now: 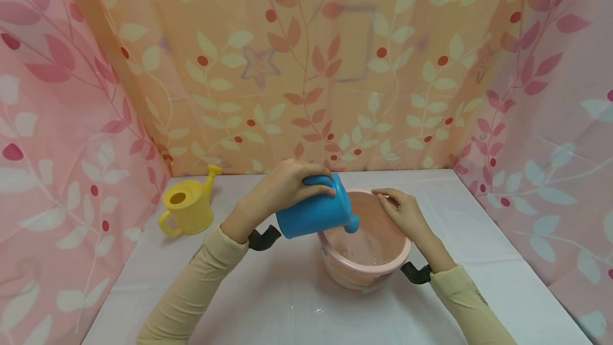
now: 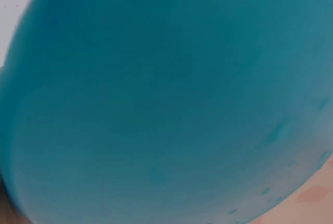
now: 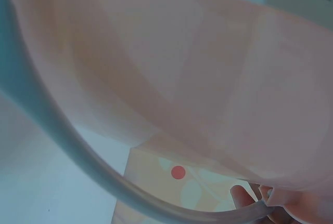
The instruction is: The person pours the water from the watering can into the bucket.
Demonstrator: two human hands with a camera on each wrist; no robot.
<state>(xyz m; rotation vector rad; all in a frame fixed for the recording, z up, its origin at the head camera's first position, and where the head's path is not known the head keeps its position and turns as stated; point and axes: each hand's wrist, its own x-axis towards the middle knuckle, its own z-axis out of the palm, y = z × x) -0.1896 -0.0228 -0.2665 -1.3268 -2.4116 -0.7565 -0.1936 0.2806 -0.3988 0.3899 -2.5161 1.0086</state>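
My left hand (image 1: 287, 188) grips a blue watering can (image 1: 311, 216) by its handle. The can is tilted on its side, its round spout head over the left part of a pink bucket (image 1: 366, 268). Clear water with a few bubbles shows inside the bucket. In the left wrist view the blue watering can (image 2: 166, 94) fills nearly everything. At the bucket's far right rim, my right hand (image 1: 404, 214) holds on with bent fingers. The right wrist view has the bucket's wall (image 3: 208, 78), its thin curved handle (image 3: 99, 169) and some fingertips (image 3: 242, 197) beside the handle joint.
A yellow watering can (image 1: 191, 214) stands upright at the back left of the white table (image 1: 268, 302). Small water drops (image 1: 319, 310) lie in front of the bucket. Patterned curtains (image 1: 306, 68) enclose the back and both sides.
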